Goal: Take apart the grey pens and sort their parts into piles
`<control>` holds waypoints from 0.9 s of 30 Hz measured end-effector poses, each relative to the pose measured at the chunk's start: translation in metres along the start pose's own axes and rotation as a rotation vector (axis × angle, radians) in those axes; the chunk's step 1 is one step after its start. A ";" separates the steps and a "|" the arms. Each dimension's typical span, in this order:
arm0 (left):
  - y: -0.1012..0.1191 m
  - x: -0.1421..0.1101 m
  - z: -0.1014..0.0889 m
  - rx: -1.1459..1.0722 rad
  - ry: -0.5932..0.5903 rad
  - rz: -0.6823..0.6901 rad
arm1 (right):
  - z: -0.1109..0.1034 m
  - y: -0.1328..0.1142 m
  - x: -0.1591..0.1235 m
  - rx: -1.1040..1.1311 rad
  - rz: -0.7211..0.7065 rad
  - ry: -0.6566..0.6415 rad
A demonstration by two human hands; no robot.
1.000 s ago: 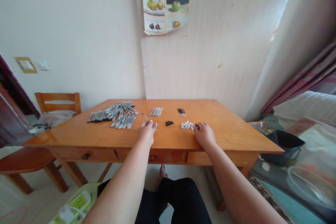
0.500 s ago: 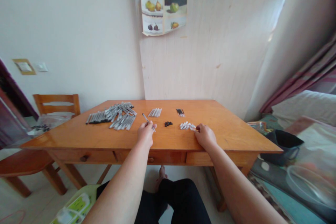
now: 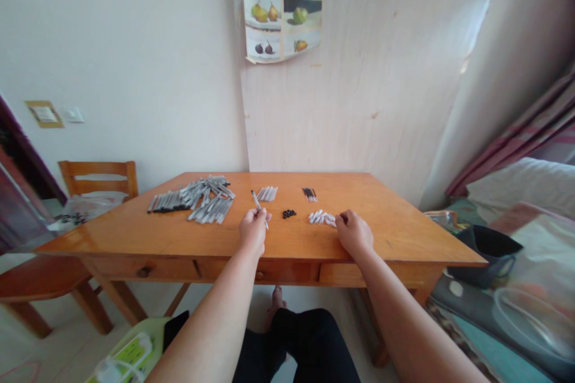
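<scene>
My left hand (image 3: 253, 232) is closed around a slim pen (image 3: 256, 199), which tilts up and away over the wooden table (image 3: 296, 239). My right hand (image 3: 354, 232) rests by the right end of a small group of white pen caps (image 3: 318, 216). Its fingers are curled together, and whatever they pinch is hidden. Between the hands lies a cluster of small black pieces (image 3: 289, 214). Behind them are a row of clear pen barrels (image 3: 268, 194) and a few dark, thin refills (image 3: 309, 194).
A large heap of pens (image 3: 202, 194) covers the table's left part. A wooden chair (image 3: 96, 176) stands at the left, and a black bin (image 3: 485, 251) at the right. A green container (image 3: 135, 347) sits below on the left. Fruit pictures (image 3: 283, 29) hang on the wall.
The pen in my left hand has swung to a steeper angle. My right hand remains beside the white caps, its fingers more curled in. The view has shifted slightly.
</scene>
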State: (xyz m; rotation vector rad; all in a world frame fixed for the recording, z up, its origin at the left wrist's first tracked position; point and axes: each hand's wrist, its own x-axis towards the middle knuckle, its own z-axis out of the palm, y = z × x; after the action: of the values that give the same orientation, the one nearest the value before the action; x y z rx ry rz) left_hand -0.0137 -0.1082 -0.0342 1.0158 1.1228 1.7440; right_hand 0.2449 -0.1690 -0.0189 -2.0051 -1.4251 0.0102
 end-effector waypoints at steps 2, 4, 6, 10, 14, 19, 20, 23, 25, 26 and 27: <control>-0.002 -0.003 0.001 0.052 -0.014 0.094 | 0.003 -0.003 -0.002 0.063 -0.034 0.034; -0.003 -0.005 0.003 0.116 -0.035 0.200 | 0.008 -0.009 -0.005 0.154 -0.084 0.055; -0.004 -0.006 0.003 0.222 -0.062 0.302 | 0.015 -0.018 -0.009 0.278 -0.141 0.053; 0.000 -0.012 0.003 0.513 -0.128 0.513 | 0.030 -0.041 -0.019 0.581 -0.258 -0.015; 0.007 -0.021 0.005 0.728 -0.209 0.717 | 0.034 -0.059 -0.027 0.828 -0.251 -0.140; 0.012 -0.028 0.008 0.846 -0.294 0.824 | 0.034 -0.065 -0.030 0.954 -0.186 -0.275; 0.012 -0.028 0.009 0.856 -0.300 0.835 | 0.034 -0.066 -0.030 0.957 -0.183 -0.291; 0.009 -0.028 0.010 0.876 -0.293 0.841 | 0.035 -0.066 -0.030 0.940 -0.200 -0.325; 0.006 -0.028 0.010 0.865 -0.274 0.834 | 0.036 -0.066 -0.030 0.908 -0.219 -0.329; 0.006 -0.028 0.011 0.849 -0.260 0.832 | 0.036 -0.066 -0.030 0.888 -0.226 -0.321; 0.005 -0.028 0.011 0.823 -0.239 0.831 | 0.036 -0.067 -0.030 0.866 -0.230 -0.306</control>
State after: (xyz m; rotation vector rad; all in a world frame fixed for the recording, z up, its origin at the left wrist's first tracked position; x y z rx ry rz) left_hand 0.0051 -0.1318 -0.0317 2.3915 1.3965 1.6524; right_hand 0.1637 -0.1641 -0.0230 -1.1496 -1.4717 0.7315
